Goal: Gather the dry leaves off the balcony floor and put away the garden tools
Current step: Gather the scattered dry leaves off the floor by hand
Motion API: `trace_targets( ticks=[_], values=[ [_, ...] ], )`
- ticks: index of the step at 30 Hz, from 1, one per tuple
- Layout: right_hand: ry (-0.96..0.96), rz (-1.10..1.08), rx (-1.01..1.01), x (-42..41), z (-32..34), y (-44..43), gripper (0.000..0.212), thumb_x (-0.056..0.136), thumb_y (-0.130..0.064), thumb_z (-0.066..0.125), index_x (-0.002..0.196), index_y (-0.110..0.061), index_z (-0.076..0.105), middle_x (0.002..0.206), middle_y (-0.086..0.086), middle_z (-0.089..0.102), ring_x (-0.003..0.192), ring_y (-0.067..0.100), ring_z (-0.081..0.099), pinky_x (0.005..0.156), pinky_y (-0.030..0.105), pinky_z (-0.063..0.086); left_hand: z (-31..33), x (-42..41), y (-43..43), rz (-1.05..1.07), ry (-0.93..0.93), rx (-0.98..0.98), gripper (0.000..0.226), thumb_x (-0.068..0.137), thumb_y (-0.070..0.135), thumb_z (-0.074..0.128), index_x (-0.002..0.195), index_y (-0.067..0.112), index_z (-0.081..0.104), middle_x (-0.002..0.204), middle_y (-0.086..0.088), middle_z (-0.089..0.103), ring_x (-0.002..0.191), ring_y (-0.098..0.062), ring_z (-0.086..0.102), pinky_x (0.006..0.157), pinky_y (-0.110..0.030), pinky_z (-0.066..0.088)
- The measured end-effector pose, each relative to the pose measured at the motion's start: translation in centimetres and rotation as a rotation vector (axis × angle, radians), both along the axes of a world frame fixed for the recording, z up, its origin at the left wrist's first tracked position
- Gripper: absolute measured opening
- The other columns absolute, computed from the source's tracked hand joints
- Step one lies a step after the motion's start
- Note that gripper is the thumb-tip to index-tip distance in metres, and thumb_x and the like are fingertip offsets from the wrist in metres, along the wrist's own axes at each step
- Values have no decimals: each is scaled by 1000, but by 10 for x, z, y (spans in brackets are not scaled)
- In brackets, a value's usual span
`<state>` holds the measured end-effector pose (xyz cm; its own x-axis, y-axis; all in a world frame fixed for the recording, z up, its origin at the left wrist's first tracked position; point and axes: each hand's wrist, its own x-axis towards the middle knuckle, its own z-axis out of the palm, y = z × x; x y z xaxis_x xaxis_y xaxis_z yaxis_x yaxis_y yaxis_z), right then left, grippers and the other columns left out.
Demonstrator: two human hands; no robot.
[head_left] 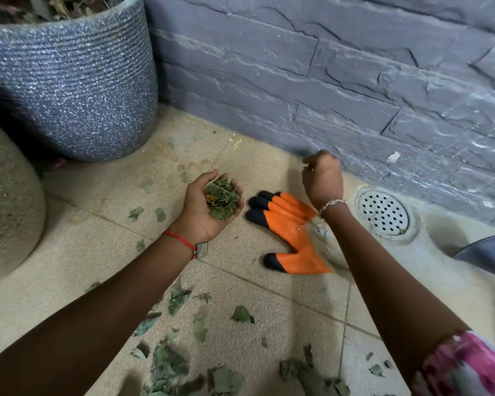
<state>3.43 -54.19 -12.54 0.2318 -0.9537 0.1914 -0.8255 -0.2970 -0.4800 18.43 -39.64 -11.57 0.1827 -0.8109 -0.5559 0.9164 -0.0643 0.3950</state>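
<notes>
Green-brown clump of dry leaves (pixel 222 200) is sitting in the cupped left hand (pixel 199 217), centre frame. The right hand (pixel 322 181) is hovering beside it, fingers pinched — contents indiscernible. Remaining loose leaves (pixel 169 364) are lying lower centre — below both hands, likely nearer the left.

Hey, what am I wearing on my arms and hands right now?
Both hands are bare, with no gloves on. The left hand has a thin red thread at the wrist, with a small silver tag on it. The right hand has a pale beaded bracelet at the wrist. A pink and white floral sleeve covers the right upper arm.
</notes>
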Motion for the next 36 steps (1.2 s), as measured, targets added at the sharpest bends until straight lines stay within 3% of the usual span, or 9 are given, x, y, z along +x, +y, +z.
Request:
trace_targets(
  ticks=[5,8,12,14,18,21,30,33,36],
  values=[
    [163,54,44,-20,-20,2,14,91,-6,48,94,-1,61,127,18,46,113,34,47,91,45,44,3,-2,-1,-3,-3,4,22,92,29,48,78,15,57,74,-3,60,60,-16,60,52,-21,52],
    [261,316,117,-26,-54,9,59,86,-60,47,111,-7,61,129,8,48,123,32,48,98,37,34,5,-1,1,-4,-10,-6,22,92,29,48,77,15,56,73,-2,60,58,-16,61,52,-21,52],
    [106,52,32,-29,-35,11,22,88,-1,50,104,3,65,110,20,63,102,33,59,86,31,43,5,0,6,6,-12,4,22,92,29,48,77,15,57,73,-2,60,56,-16,61,52,-21,52],
    [48,26,14,-26,-20,16,22,83,9,48,96,7,65,100,23,64,93,35,60,83,36,47,5,0,8,8,-13,6,22,92,29,48,77,15,57,74,-2,59,55,-15,61,52,-21,52],
    [-246,148,-125,-9,30,61,24,77,20,45,87,14,66,90,30,66,78,30,66,69,26,45,5,-1,17,9,-6,26,20,92,29,49,81,15,58,76,-3,60,60,-16,61,51,-22,52],
    [-596,69,8,19,39,73,28,75,17,50,80,1,72,77,14,67,58,10,56,68,27,49,5,0,27,18,14,33,21,92,30,50,82,14,59,77,-5,61,62,-18,61,53,-24,54],
    [-488,679,134,79,32,215,29,69,20,51,84,6,72,92,20,71,86,29,67,81,10,40,11,17,99,98,45,96,31,92,39,52,80,12,63,71,0,63,56,-12,65,55,-19,55],
    [-537,663,338,80,40,240,32,76,21,46,84,5,73,102,17,70,99,18,64,85,-1,39,13,19,131,91,-14,123,37,92,38,49,68,16,66,66,3,64,55,-12,65,60,-25,52],
    [-756,522,500,85,49,242,35,79,20,44,73,1,73,95,13,72,92,9,65,81,7,47,15,19,162,92,-21,84,28,87,32,49,69,17,64,71,1,62,62,-14,61,57,-20,50]
  ],
)
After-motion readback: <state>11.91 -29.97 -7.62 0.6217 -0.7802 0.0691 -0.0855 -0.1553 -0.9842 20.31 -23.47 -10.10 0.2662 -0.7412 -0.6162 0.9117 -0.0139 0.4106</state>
